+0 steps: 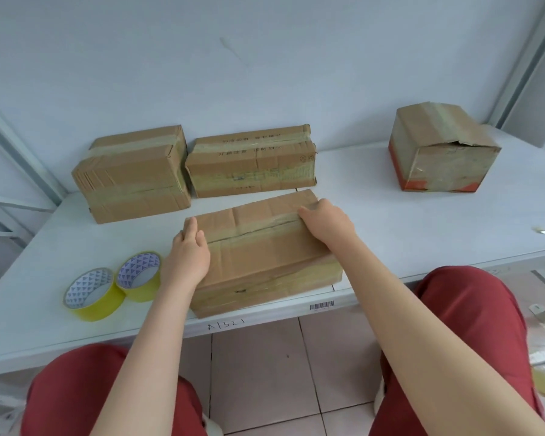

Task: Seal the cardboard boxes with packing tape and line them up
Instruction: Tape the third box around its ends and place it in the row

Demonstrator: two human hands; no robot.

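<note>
Centre frame, on bench point(406, 221): taped cardboard box point(265, 256), contents hidden; left grip point(188, 256), right grip point(326, 226) flat-fingered, pressing it.

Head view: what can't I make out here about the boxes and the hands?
- Near box: head view; the right hand covers part of the top seam, and the left hand covers its left end.
- Printed back box: head view; the lettering is too blurred to read.
- Small round object on the table: head view; too small to identify.
</note>
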